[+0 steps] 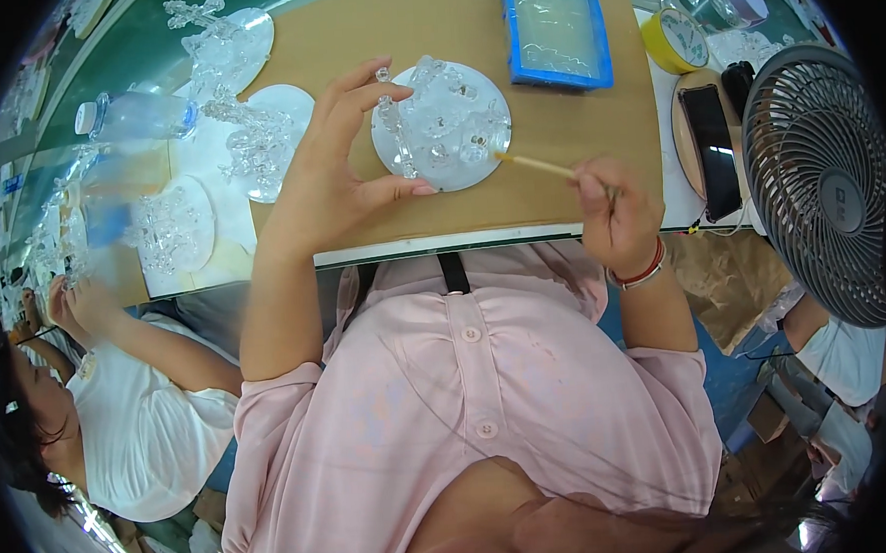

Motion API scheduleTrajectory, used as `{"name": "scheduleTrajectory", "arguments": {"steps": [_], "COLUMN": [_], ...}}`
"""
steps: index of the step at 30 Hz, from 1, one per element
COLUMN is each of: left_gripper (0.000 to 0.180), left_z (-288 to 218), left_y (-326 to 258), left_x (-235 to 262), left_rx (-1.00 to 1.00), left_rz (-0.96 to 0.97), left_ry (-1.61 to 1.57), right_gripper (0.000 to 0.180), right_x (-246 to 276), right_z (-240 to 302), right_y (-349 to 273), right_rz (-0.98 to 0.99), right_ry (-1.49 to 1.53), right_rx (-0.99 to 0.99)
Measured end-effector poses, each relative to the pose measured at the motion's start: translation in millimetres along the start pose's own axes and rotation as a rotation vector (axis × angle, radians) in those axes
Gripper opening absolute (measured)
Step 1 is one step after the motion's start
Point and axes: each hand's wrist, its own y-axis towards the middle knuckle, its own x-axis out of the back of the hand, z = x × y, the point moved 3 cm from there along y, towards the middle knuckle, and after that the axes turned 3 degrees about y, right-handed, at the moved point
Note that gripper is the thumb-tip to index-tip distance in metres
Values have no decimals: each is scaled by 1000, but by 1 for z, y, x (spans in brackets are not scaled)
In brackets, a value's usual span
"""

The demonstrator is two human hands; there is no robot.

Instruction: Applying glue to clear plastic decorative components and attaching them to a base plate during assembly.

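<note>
A round white disc (456, 174) carries several clear, glittering plastic pieces (442, 121). My left hand (341, 147) curves around the disc's left side, with the thumb at its near edge and the fingers toward its far left edge. A clear, rod-like piece (395, 124) stretches between those fingers and the thumb; whether the fingers touch it or only the disc is hard to tell. My right hand (615, 207) pinches a thin brush-like stick (542, 166) with a pale wooden handle. Its yellowish tip meets or hovers over the disc's right edge.
Brown cardboard (340, 32) covers the table. A blue-framed tray (607, 48) lies beyond the disc. Yellow tape (673, 42), a phone (709, 147) and a grey fan (819, 187) are at right. Left are more clear-piece discs (279, 110), a bottle (139, 116) and a co-worker (150, 422).
</note>
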Motion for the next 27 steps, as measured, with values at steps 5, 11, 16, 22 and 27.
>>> {"name": "scheduleTrajectory", "arguments": {"steps": [5, 11, 16, 22, 27], "left_gripper": [74, 76, 76, 75, 76], "left_z": [-4, -4, -10, -13, -11], "left_y": [-6, -16, -20, -24, -29], "left_x": [-8, -20, -26, -35, -39], "left_rx": [-9, -9, 10, 12, 3], "left_rz": [-73, -183, -221, -293, -337], "left_ry": [41, 44, 62, 49, 59], "right_gripper": [3, 3, 4, 12, 7], "right_x": [3, 3, -4, -16, -10], "right_z": [-15, 7, 22, 19, 11], "right_y": [3, -6, -6, -5, -17], "right_rz": [-82, -24, 77, 36, 5], "right_ry": [-33, -106, 11, 82, 90], "right_rx": [-105, 17, 19, -1, -76]}}
